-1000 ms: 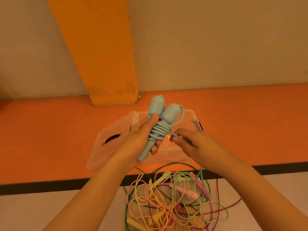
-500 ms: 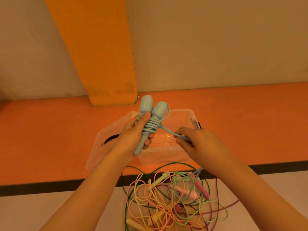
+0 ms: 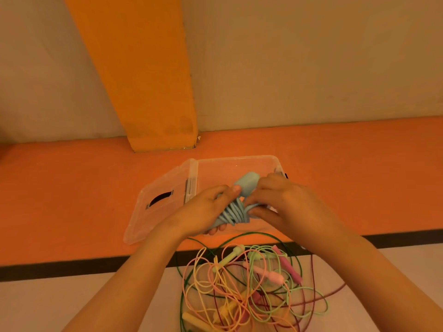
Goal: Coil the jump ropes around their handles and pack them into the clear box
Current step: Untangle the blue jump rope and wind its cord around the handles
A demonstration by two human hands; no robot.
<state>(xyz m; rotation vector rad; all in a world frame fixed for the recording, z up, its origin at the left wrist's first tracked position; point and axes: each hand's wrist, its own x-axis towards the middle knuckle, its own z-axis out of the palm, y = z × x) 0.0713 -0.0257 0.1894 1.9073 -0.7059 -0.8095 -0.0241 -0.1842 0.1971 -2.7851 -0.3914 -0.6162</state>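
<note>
Head view. Both hands over the open clear box (image 3: 239,164), lid (image 3: 163,200) flopped to its left on the orange floor. Left hand (image 3: 203,212) grip closed around the blue rope (image 3: 236,210) bundle's handles; right hand (image 3: 282,202) pinches the last loop at the coil.

Risk, as I judge it: the free end isn't tucked, so the springy cord could unwind if either grip loosens before it lands in the box.

Cord smooth, rubbery, tight parallel turns; handle ends bulbous, matte. Box thin, glossy plastic. Tangled pile (image 3: 251,283) of pastel ropes lies near, uncoiled.
</note>
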